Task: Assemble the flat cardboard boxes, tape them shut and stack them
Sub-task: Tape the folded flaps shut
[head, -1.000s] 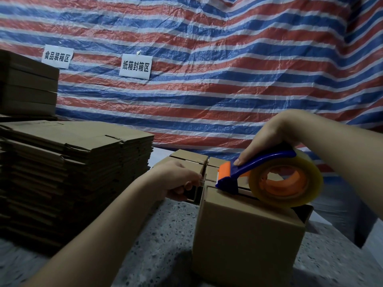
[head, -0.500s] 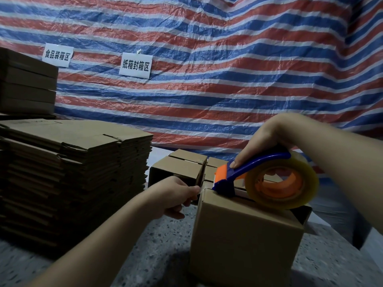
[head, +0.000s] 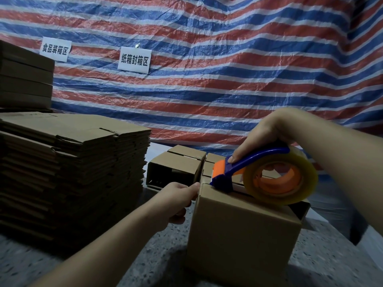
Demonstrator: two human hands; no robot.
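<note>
Head view, box: the cardboard box (head: 244, 230) stands on the speckled table (head: 103, 264) close in front of the person, top flaps folded shut with the seam facing up, ready for tape.
Head view, right hand: the right hand (head: 263, 139) wraps its fingers over the blue handle of the tape dispenser (head: 263, 175); the cutter end rests on the seam near the box's far left edge, probably to lay tape along it.
Head view, left hand: the left hand (head: 178, 197) has its fingers curled against the box's upper left corner, apparently steadying it; whether it pinches tape there I cannot tell.
Head view, supplies: a stack of flat boxes (head: 72, 162) sits to the left within reach; assembled boxes (head: 176, 166) lie just behind.
</note>
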